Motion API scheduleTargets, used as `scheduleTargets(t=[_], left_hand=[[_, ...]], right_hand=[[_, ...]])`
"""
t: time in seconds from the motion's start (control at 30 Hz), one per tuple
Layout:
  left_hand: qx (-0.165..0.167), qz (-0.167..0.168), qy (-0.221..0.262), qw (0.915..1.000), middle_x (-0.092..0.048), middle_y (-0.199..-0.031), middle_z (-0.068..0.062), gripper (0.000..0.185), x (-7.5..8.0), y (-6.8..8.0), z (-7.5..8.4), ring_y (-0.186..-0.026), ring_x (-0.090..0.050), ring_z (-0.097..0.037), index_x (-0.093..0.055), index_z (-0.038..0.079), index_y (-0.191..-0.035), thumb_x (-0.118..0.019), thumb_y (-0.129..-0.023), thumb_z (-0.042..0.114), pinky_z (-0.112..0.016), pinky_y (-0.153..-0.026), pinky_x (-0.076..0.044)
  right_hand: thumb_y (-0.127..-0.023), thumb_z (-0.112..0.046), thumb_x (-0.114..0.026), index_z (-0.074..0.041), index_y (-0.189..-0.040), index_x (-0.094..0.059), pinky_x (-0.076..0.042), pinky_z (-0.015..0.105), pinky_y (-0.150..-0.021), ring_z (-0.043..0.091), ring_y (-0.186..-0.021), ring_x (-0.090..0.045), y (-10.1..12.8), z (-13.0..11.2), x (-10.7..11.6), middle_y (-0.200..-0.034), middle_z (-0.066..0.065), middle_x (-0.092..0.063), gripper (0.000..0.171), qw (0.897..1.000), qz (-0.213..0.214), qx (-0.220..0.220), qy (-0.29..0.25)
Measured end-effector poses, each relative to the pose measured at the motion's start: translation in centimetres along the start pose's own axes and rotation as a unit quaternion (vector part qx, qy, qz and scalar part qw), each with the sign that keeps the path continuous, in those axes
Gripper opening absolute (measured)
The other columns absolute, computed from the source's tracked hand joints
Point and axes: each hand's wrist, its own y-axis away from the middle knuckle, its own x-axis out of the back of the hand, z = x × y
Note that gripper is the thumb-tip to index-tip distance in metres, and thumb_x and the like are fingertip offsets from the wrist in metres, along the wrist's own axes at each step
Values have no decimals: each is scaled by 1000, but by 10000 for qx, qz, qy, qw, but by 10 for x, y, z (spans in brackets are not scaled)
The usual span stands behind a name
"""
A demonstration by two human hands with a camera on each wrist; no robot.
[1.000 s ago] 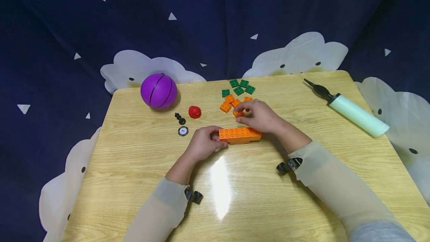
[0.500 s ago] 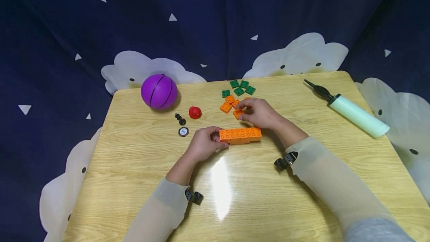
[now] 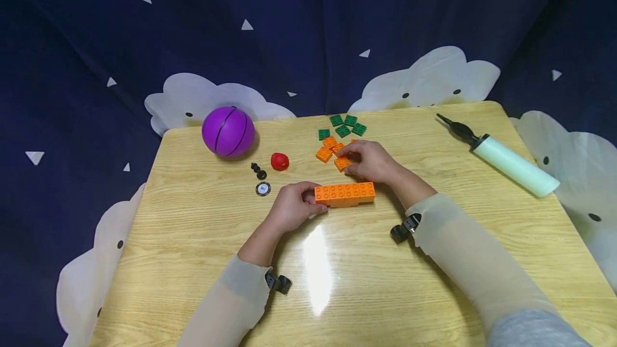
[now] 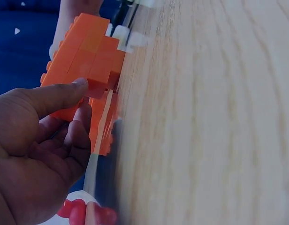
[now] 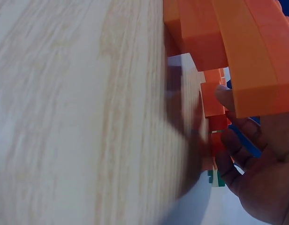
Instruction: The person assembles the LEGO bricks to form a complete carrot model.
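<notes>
1. Head view: L hand (image 3: 291,208) pinches L end of orange brick row (image 3: 344,194), nr mid table (image 3: 207,261).
2. R hand (image 3: 370,163), fingers bent, at loose orange brick (image 3: 341,163) beyond row; can't tell if pinched.

Loose bricks (image 3: 330,142) behind brick row (image 3: 344,194), ball (image 3: 228,131) left, pump (image 3: 513,164) right

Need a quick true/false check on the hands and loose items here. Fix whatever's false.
1. The left hand grips the joined orange blocks. True.
2. The green bricks are joined in one stack. False: they lie separately on the table.
3. The right hand is at a loose orange brick. True.
4. In the head view, the purple ball is right of the red object. False: it's left.
</notes>
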Motion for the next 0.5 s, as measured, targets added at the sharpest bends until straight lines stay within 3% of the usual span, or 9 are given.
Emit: scheduleTargets(t=[0.27,0.5], left_hand=[[34,8,-78,10000,-70,-79,1,47,1,0,0,-65,-62,-14,-70,5,-125,-90,-82,14,-27,-59,-50],[65,-9,-21,10000,-70,-80,0,48,1,0,1,-67,-63,-14,-70,4,-126,-89,-82,14,-28,-60,-51]], right_hand=[[-86,-13,-85,-11,-130,-72,-31,51,-120,34,-141,-46,-1,0,1,-138,11,-63,46,9994,-234,-57,265],[-88,-15,-84,-9,-128,-74,-36,50,-116,33,-132,-54,-1,1,0,-130,10,-67,42,9990,-264,-46,359]])
